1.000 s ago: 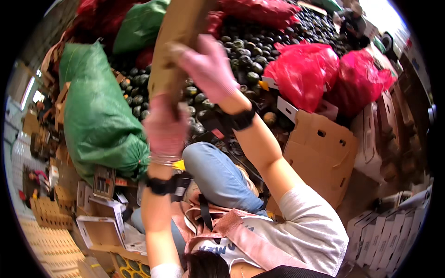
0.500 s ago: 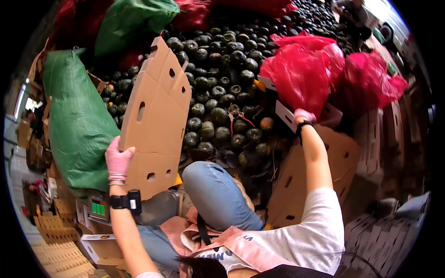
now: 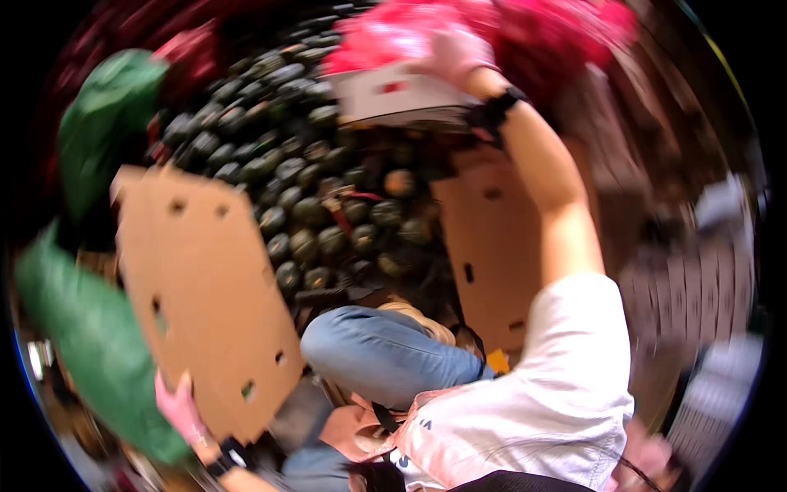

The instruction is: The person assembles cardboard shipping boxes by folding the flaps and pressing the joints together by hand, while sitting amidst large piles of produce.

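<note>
Meanwhile, the left hand (image 3: pixel 182 410) gripped a flat cardboard sheet (image 3: pixel 209 303) (pink glove on); the right hand (image 3: pixel 455 53) clasped a white box (image 3: pixel 393 94).

Heavy motion blur, fisheye-bent dark rim, even daylight, soft shadows

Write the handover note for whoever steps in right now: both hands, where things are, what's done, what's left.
Left hand, pink-gloved: grips the lower edge of a flat, unfolded cardboard box, held low on the person's left.
Right hand, also gloved: stretched forward, on a white box beside the red mesh sacks.
Dark green round fruit lies heaped in front; green sacks on the left; another flat carton under the right arm.
Done: flat box in hand.
Left: box not yet folded, nothing packed. View is blurred.
</note>
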`<act>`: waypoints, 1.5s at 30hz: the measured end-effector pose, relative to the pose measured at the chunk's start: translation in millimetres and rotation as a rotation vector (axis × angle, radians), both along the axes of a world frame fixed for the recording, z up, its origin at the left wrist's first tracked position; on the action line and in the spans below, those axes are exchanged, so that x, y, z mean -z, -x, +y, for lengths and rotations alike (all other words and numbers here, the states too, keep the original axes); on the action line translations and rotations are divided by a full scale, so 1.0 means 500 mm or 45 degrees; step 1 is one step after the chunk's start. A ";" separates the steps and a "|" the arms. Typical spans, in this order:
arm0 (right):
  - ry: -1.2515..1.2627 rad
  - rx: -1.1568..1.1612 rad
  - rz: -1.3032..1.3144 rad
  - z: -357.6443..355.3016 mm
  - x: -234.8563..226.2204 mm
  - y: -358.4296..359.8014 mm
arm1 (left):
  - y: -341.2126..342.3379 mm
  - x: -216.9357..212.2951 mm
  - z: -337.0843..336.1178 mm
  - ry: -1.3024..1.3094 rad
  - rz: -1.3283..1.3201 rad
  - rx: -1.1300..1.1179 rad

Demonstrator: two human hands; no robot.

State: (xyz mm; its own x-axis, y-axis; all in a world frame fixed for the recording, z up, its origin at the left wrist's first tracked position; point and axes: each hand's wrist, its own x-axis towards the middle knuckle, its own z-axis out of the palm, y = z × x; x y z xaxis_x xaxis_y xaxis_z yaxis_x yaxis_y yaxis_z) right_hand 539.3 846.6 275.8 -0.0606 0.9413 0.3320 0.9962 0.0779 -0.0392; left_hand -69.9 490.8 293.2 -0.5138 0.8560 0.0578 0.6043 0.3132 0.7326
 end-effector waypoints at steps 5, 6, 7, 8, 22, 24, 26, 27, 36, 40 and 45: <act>-0.186 -0.232 0.482 -0.313 -0.101 -0.130 | 0.003 -0.018 0.014 0.033 0.502 0.033; 0.029 -0.065 0.758 -0.392 -0.117 -0.181 | 0.010 -0.020 0.012 0.010 0.478 0.070; 0.105 0.098 1.158 -0.462 -0.125 -0.224 | 0.017 -0.021 0.013 -0.006 0.461 0.092; 0.107 0.364 1.216 -0.534 -0.138 -0.272 | 0.026 -0.021 0.012 -0.021 0.452 0.112; 0.168 1.281 0.715 -1.088 0.231 -0.417 | 0.061 0.017 0.025 -0.008 -0.050 0.040; 0.737 1.417 0.562 -1.031 0.296 -0.390 | 0.069 0.022 0.021 -0.015 -0.057 0.038; 0.875 1.321 0.367 -0.935 0.343 -0.339 | 0.071 0.027 0.014 -0.025 0.033 0.050; 0.874 1.139 0.452 -0.864 0.360 -0.316 | 0.069 0.029 0.012 -0.031 0.010 0.049; -0.122 0.800 2.820 -0.176 0.569 -0.173 | 0.011 0.006 0.002 -0.045 0.008 -0.020; 0.131 0.663 2.945 0.000 0.652 -0.083 | 0.008 0.000 0.005 -0.077 -0.116 -0.075; -0.365 0.441 2.710 0.189 0.485 -0.053 | 0.025 0.001 0.004 -0.041 -0.096 -0.121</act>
